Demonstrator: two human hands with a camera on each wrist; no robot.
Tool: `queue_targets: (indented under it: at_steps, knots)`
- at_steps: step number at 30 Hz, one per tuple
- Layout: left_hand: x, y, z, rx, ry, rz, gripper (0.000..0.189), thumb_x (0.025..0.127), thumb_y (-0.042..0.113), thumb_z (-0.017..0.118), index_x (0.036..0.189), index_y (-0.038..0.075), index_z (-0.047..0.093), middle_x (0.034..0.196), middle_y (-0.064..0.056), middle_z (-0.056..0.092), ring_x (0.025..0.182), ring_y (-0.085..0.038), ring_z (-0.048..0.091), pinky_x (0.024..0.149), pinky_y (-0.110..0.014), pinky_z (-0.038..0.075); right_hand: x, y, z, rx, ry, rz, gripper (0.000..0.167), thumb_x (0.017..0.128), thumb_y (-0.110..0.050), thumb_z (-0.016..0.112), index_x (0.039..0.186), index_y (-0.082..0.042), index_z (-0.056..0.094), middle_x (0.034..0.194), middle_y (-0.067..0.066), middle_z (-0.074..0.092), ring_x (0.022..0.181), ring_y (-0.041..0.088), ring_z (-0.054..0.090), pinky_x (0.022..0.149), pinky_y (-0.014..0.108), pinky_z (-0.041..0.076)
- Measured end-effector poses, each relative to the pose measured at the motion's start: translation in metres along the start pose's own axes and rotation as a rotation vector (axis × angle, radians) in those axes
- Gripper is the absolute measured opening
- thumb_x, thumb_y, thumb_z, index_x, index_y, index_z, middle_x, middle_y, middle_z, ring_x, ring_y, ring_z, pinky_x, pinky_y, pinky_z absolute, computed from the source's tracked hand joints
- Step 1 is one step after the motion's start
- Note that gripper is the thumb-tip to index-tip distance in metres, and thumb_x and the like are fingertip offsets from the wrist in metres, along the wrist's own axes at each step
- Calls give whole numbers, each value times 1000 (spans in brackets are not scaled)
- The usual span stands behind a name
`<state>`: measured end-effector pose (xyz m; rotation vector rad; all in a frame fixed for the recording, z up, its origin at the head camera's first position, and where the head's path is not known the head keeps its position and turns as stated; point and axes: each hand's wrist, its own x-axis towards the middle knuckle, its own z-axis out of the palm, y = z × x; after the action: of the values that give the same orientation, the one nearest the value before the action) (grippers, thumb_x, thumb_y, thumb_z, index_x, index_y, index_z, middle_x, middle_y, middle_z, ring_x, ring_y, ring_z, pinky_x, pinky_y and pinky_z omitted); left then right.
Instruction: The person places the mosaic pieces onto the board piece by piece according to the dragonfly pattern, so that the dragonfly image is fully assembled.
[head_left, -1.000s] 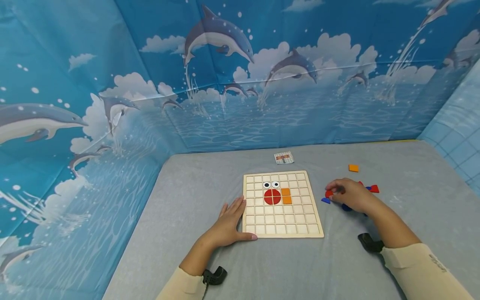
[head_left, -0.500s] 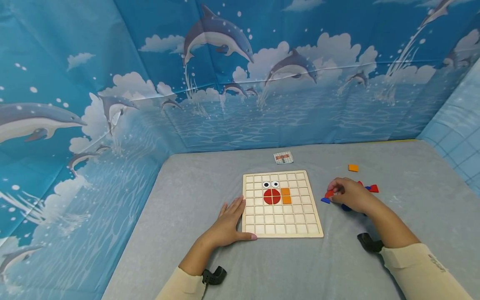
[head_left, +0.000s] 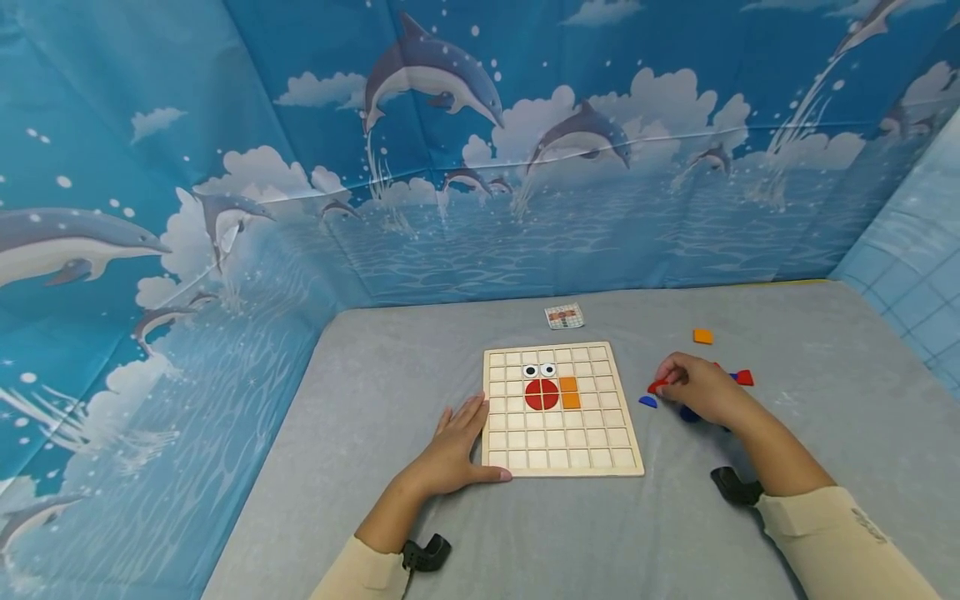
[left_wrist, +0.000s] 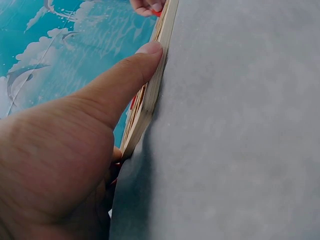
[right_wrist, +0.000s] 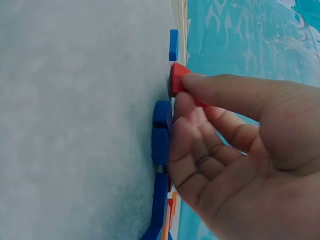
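A square wooden grid board (head_left: pixel 600 460) lies on the grey-covered table. On it are two eye tiles (head_left: pixel 548 369), a red disc of quarter pieces (head_left: pixel 542 395) and orange squares (head_left: pixel 570 400). My left hand (head_left: pixel 447 462) rests at the board's left side, fingers spread along the edge and thumb (left_wrist: pixel 142 62) on the near edge. Right of the board, my right hand (head_left: pixel 697 387) pinches a red piece (right_wrist: pixel 179 79) between thumb and fingers; its full shape is partly covered. A blue half-round piece (head_left: pixel 648 402) lies just left of that hand.
Several blue pieces (right_wrist: pixel 161 145) lie under and beside the right hand, partly hidden. Farther right is another red piece (head_left: pixel 743 377). A loose orange square (head_left: pixel 702 337) lies behind that hand. Behind the board is a small pattern card (head_left: pixel 564 316). A dolphin-print curtain (head_left: pixel 450 242) borders the table.
My right fingers have closed on the red piece and tilted it up from beside the blue half-round piece. The left hand and the board have stayed put.
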<state>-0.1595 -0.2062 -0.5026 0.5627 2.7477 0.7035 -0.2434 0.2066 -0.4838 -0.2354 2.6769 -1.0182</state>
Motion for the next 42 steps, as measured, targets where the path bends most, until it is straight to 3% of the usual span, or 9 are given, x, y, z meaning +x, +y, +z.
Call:
queue_targets:
  at_steps: [7,14,23,42]
  knots:
    - [-1,1,0,-8,-3,-11,118,79,62,78,163,9,14,172,-2,7,160,-20,6,128,-54,-1,-4,-9,-2,22,21,-18,35,100,-19,60,133,-8,64,116,16,63,90,22,60,71,30,51]
    - [-1,1,0,-9,-6,-17,119,79,63,78,163,9,13,172,-1,7,160,-19,6,128,-53,-2,-9,-23,-1,68,31,-76,31,103,-15,54,131,-5,64,128,22,57,98,25,60,75,30,51]
    - [-1,0,2,-7,-1,-14,118,79,62,78,163,10,13,172,-1,7,160,-19,6,128,-52,-2,-11,-38,4,82,44,-109,22,102,-16,58,119,-6,66,113,12,70,97,24,62,78,31,50]
    - [-1,2,1,-11,-2,-23,119,79,62,78,163,9,13,172,-1,7,160,-18,6,129,-52,-2,11,-59,28,133,-28,-141,12,97,-12,64,109,-7,66,96,8,64,85,21,59,72,30,54]
